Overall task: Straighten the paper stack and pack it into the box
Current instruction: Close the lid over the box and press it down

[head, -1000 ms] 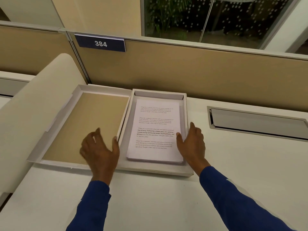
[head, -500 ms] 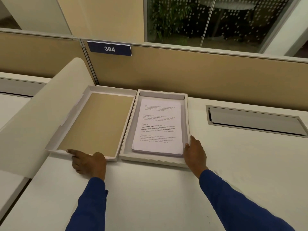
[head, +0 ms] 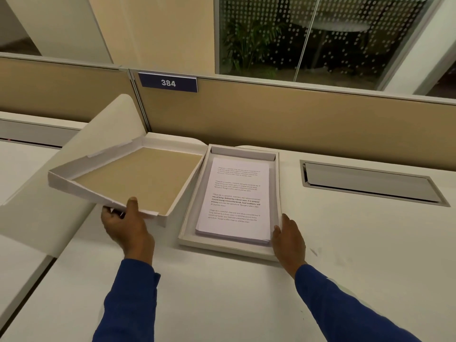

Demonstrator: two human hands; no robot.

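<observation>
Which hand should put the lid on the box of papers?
The left hand: it grips the lid, tilted up beside the box. The right hand only rests against the box's right wall, steadying it. The paper stack lies inside.

A white desk [head: 345, 243] meets a tan partition panel [head: 296, 119] bearing a dark blue plate [head: 168, 82] numbered 384. A grey cable flap [head: 370, 183] is set into the desktop. Behind, a dotted glass pane [head: 320, 33] shows a leafy plant [head: 246, 43] and a round table [head: 335, 27].
</observation>
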